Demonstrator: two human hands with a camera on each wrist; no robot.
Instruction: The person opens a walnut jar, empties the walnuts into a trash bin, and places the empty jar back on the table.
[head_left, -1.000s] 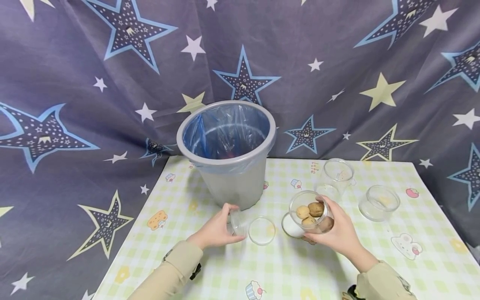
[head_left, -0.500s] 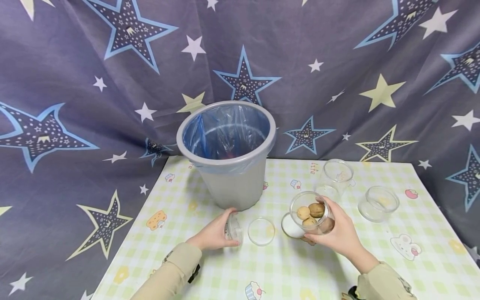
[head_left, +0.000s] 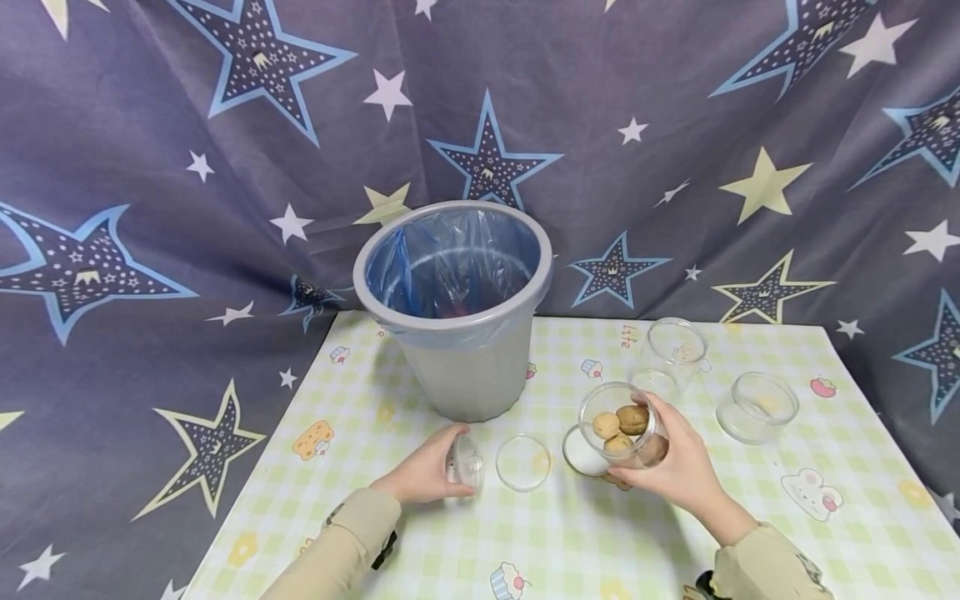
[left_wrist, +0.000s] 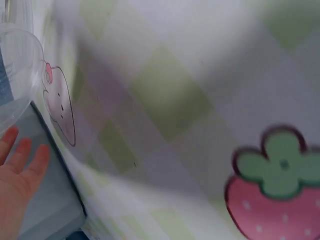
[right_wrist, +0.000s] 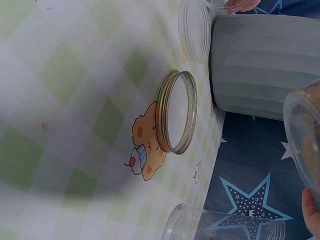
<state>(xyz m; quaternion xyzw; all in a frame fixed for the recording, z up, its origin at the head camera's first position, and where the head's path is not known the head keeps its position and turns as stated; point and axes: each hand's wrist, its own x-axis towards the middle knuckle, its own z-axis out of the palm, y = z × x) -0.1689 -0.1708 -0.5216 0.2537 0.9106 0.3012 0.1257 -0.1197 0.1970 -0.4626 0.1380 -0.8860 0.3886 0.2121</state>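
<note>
My left hand [head_left: 423, 468] grips a small clear container [head_left: 466, 463], tilted over to one side, in front of the bin. My right hand [head_left: 678, 467] holds a clear jar [head_left: 617, 388] with several walnuts [head_left: 632, 419] inside, thumb and fingers on opposite sides of it. Between the hands lies a clear round lid [head_left: 523, 462]. Partly behind the jar is a white lid with a gold rim [right_wrist: 176, 112], its inner side facing up. In the left wrist view only part of the left hand and the container's edge show.
A grey bin [head_left: 468, 367] with a blue plastic liner [head_left: 405, 262] stands at the back left. Two more clear jars stand to the right, a tall jar [head_left: 671, 350] and a short jar [head_left: 757, 408]. Behind the checked table [head_left: 420, 558] hangs a star-patterned curtain [head_left: 570, 75].
My left hand has shifted slightly left and toward me with the small container, away from the clear lid, and the container's tilt has changed. The right hand stays in place with the jar.
</note>
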